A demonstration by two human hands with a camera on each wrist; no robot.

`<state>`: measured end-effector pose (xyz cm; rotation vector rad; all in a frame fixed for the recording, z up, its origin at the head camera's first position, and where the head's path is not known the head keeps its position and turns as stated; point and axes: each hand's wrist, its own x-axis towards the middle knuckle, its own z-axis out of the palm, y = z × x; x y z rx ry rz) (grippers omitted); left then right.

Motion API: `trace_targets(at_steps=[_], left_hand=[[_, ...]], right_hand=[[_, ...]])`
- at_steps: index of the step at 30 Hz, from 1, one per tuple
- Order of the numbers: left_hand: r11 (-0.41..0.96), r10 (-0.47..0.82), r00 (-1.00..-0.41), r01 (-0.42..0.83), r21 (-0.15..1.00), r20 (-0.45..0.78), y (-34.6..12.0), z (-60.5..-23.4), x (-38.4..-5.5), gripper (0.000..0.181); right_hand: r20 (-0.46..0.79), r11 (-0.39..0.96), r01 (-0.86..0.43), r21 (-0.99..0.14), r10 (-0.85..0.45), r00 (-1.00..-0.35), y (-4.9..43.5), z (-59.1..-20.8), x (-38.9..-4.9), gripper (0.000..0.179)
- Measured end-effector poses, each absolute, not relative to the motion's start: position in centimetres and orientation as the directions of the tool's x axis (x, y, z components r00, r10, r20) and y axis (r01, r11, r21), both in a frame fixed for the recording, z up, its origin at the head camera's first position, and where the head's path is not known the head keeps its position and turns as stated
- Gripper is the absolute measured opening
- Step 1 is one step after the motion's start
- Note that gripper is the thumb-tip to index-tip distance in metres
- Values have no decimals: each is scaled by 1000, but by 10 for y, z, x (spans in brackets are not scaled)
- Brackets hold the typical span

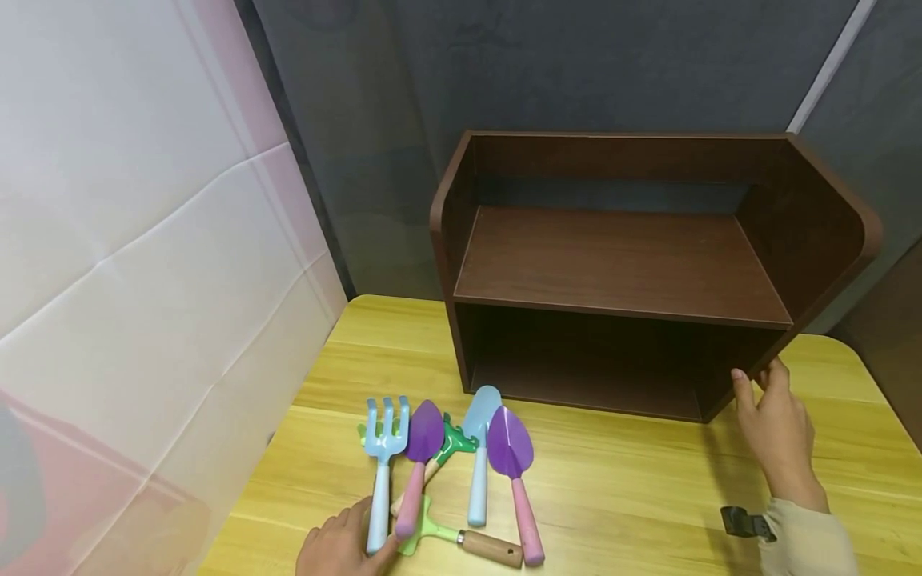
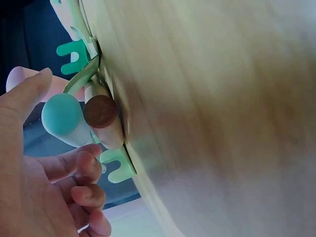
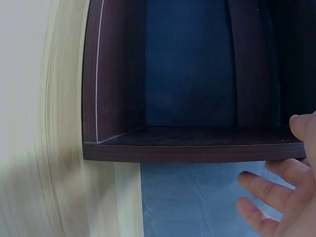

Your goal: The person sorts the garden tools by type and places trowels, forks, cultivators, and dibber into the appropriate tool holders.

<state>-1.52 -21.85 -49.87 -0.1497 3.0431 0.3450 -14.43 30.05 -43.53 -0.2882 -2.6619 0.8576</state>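
Gripping the right side panel of a dark brown shelf unit (image 1: 623,260), the right hand (image 1: 778,432) has its thumb at the inner face and its fingers on the outer side, the lower ones spread apart. The shelf unit stands on the far side of a yellow wood-grain table (image 1: 619,488), with two open tiers facing near.

At the near left, the left hand (image 1: 342,544) is partly open, thumb stretched out and fingers loosely bent around the handle end of a light-blue fork (image 1: 386,440). From the left wrist view I can't be sure whether any fingertip touches that handle, but the hand does not look closed on it.

Right of the fork lies a purple trowel (image 1: 426,432) with a pink handle, then a dark green rake (image 1: 455,440), a light-blue shovel (image 1: 478,428) near the shelf unit's front edge, and a second purple trowel (image 1: 510,448). Nearer, a light green tool (image 1: 439,530) points its wooden handle right, toward the second trowel's pink handle. A beige sleeve (image 1: 810,536) covers the right forearm.
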Motion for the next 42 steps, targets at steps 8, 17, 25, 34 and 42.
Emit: trace_targets(at_steps=[8,17,25,34,42], left_hand=[[967,-94,-992,-112,229,-90,-219,-501,-16,85],[968,-82,-993,-101,230,-89,-220,-500,-16,78],[967,-78,-994,-93,239,-72,-221,-500,-16,69],[958,-117,-991,-130,256,-66,-218,-498,-16,63],[940,-146,-989,-143,311,-14,-218,-498,-14,56]], right_hand=[[244,802,91,-591,285,-927,301,-436,-144,58],[252,808,84,-583,278,-927,301,-436,-142,56],[254,812,77,-578,269,-929,301,-436,-142,56],[249,814,76,-576,263,-932,301,-435,-142,57],[291,818,71,-571,283,-914,301,-437,-143,48]])
